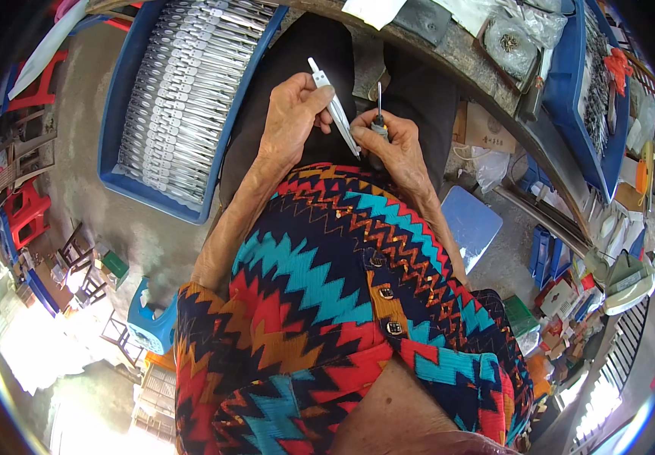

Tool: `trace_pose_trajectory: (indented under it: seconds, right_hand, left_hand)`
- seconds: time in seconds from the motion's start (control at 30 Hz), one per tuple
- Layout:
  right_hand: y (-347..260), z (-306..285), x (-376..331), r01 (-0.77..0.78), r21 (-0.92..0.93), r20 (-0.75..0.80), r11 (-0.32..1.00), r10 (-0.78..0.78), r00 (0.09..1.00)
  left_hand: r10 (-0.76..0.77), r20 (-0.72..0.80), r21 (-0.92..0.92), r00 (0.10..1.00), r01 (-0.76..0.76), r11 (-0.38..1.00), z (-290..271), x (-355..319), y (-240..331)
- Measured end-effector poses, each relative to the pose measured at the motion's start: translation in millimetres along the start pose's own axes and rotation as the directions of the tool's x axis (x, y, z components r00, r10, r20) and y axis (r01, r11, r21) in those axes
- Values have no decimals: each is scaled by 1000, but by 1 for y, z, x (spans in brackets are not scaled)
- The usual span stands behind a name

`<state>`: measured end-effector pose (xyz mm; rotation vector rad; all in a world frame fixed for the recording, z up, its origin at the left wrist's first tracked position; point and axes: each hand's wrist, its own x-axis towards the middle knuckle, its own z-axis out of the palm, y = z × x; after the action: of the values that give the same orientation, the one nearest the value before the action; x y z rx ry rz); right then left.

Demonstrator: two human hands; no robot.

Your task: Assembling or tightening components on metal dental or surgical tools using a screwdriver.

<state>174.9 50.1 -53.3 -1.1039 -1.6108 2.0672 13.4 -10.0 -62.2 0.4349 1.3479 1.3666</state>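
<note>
Over my lap, my left hand (289,114) pinches a silver metal drawing compass (336,110) near its hinged top. The compass slants, its legs close together and its lower end pointing toward my right hand (397,148). Closed fingers of that hand hold a small screwdriver (379,120) with a dark handle, its thin shaft pointing away from me. My right fingertips are right by the compass's lower end; whether they touch it is hard to tell. To my left, several rows of similar silver compasses (183,98) lie in a blue tray (153,199).
A worn workbench (460,57) curves across the far right. On it sit a small box with a plastic bag (511,42) and another blue tray (566,95) of dark parts. A blue stool (470,227) stands at right; red stools (30,212) stand far left.
</note>
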Motion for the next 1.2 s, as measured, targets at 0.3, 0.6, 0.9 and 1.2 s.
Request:
trace_pose_trajectory:
  seconds: [0.3, 0.6, 0.9, 1.2]
  right_hand:
    - [1, 1, 0, 32, -2, -14, 999, -32, 999]
    - [7, -3, -2, 7, 59, -27, 998, -6, 1000]
    - [11, -1, -9, 159, -231, 23, 960, -158, 987]
    - [11, -1, -10, 308, -484, 92, 819, -302, 949]
  left_hand:
    - [-15, 16, -37, 1000, 15, 999, 4, 5, -3]
    - [24, -73, 1, 997, -24, 1000, 2, 5, -1]
    - [84, -150, 94, 985, -71, 993, 0, 5, -2]
    - [53, -168, 147, 984, -29, 989, 3, 6, -4]
